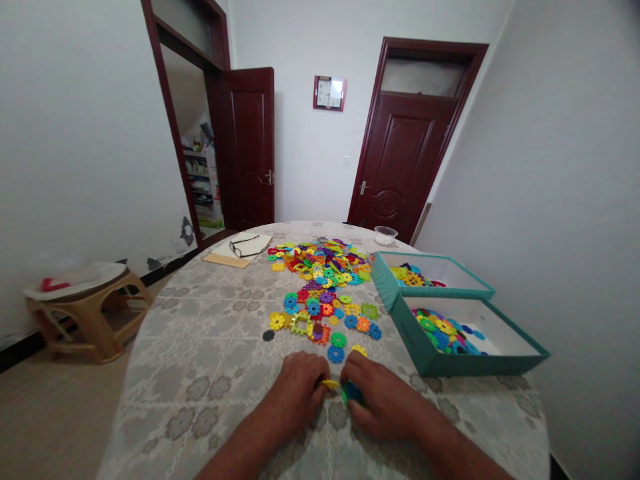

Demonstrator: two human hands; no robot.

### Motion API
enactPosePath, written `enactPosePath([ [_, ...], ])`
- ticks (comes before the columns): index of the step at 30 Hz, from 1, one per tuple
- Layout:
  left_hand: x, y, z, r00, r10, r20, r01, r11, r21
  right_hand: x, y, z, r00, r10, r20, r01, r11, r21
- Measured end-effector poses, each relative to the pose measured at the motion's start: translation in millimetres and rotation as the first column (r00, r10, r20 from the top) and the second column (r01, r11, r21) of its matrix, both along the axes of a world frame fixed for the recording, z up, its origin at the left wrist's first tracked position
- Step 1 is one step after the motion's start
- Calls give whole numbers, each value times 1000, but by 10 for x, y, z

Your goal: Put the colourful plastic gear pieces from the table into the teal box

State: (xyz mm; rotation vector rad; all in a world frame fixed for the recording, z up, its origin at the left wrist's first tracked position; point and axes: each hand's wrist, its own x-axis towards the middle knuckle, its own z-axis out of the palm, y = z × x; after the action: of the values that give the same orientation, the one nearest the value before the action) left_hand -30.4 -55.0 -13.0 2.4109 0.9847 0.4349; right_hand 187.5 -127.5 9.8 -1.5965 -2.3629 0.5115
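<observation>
Low over the near part of the table, my left hand (pixel 301 381) pinches a yellow notched disc (pixel 330 384) between thumb and fingers. My right hand (pixel 375 393), a short gap to the right, is closed on a blue notched disc (pixel 354 392), with a bit of green showing at its edge. A yellow disc (pixel 359 350) lies just beyond the right fingertips. Past both hands lie a blue disc (pixel 335 354) and a green disc (pixel 339 339). More loose discs and square frame pieces (pixel 301 324) spread beyond them.
A large heap of coloured pieces (pixel 325 261) covers the table's far middle. Two green open boxes (pixel 420 357) holding pieces stand at the right. Glasses (pixel 245 248) rest on paper at the far left, and a clear bowl (pixel 385 235) sits far right. A stool (pixel 90 320) stands left.
</observation>
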Motion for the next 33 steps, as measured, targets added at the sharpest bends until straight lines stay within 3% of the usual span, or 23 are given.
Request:
enactPosePath([
  [9,0,-5,-16,1000,16,12,-16,1000,-5,97,-14,69,994,-18,-106,4,992,-129],
  [17,-35,-8,-15,1000,-7,26,7,1000,17,96,-17,41,992,-27,-121,14,994,-109],
  [25,-42,-10,-21,996,-50,68,48,998,30,115,-47,17,987,-162,11,163,984,-77],
  [33,19,-71,2,989,-120,82,120,993,0,139,-2,-18,982,-150,-114,140,986,-94],
])
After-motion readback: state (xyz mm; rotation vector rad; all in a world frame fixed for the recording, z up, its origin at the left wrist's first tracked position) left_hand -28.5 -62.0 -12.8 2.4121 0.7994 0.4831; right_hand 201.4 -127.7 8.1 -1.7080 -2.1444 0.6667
